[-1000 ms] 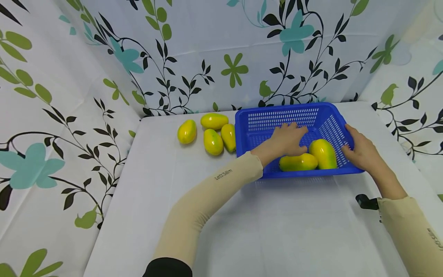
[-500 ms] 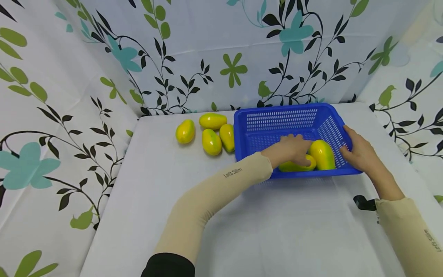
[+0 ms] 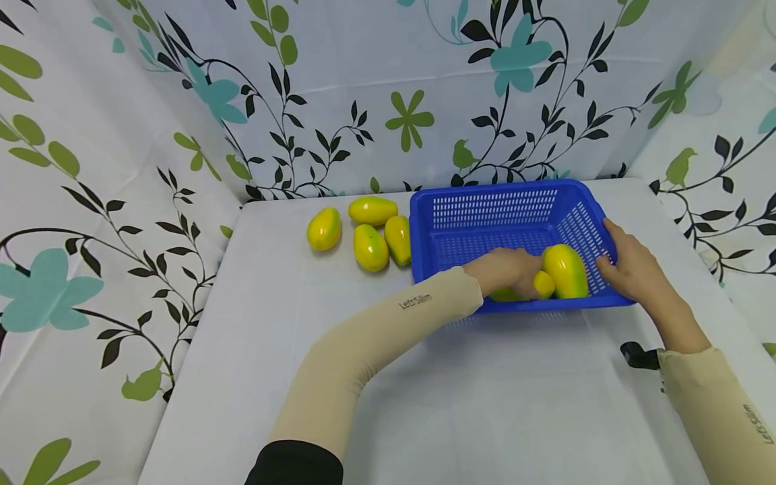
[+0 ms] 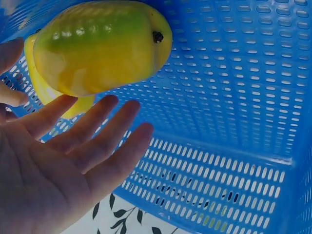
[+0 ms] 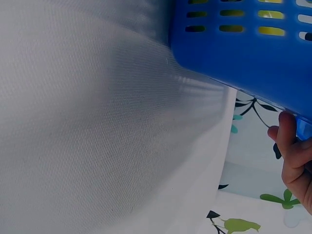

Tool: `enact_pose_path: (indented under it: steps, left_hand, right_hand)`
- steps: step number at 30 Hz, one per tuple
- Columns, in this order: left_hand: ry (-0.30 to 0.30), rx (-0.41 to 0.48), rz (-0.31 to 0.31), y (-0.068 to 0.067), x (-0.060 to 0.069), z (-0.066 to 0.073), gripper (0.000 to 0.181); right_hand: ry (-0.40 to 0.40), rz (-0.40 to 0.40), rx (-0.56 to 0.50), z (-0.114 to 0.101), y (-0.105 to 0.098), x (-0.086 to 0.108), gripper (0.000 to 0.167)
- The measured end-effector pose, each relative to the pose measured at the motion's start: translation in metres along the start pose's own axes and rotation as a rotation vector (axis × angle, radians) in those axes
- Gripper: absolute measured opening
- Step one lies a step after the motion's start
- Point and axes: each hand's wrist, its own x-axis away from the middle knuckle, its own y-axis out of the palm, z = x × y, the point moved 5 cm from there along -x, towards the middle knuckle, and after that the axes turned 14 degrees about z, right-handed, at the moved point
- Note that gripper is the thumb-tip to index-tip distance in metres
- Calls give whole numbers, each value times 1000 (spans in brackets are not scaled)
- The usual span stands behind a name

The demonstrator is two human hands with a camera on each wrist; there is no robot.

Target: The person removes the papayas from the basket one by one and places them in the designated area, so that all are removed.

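Inside the blue plastic basket (image 3: 485,307), my left hand (image 3: 509,268) is over a lying yellow mango (image 3: 544,285) near the front wall, covering much of it. A second, larger-looking mango (image 3: 564,269) sits against its right end. In the left wrist view the palm faces the camera. The fingers (image 4: 109,141) are spread and fairly straight, with fingertips close to a yellow-green mango (image 4: 102,46); firm contact is hard to judge. My right hand (image 3: 636,266) grips the basket's right rim, thumb on the inner side. Part of that hand (image 5: 297,158) shows beside the rim in the right wrist view.
Several more glossy mangoes (image 3: 371,248) lie on the white table (image 3: 291,323) left of the basket. A patterned curtain (image 3: 339,87) rises behind the table and at both sides. A black object (image 3: 638,356) juts from the right sleeve.
My left hand has moved right and down onto the lying mango, from a spread pose above it. My right hand stays on the rim, and the basket looks still.
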Motion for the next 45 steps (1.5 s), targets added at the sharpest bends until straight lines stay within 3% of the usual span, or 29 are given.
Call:
enact_pose_path:
  steps: [12,20,24,28,34,41,45]
  left_hand:
    - [32,161,-143,9,-14,0,32]
    - [62,186,-184,14,-19,2,29]
    - [25,170,-189,15,-20,1,34]
    - [-13,157,-161,14,-19,-2,40]
    - [-10,134,-33,11,-9,-14,41]
    - [49,67,87,9,2,-24,60]
    - [93,6,164,6,6,-25,59]
  right_hand:
    - [8,0,5,-2,-2,-1,73]
    - [25,-14,2,1,-2,4,74]
    - [19,-12,4,1,-2,3,73]
    - [17,-12,6,-1,-2,2,73]
    - [25,-21,3,-3,-1,1,73]
    - [30,-26,8,-2,-1,1,73]
    - [35,-25,15,-2,-2,2,74]
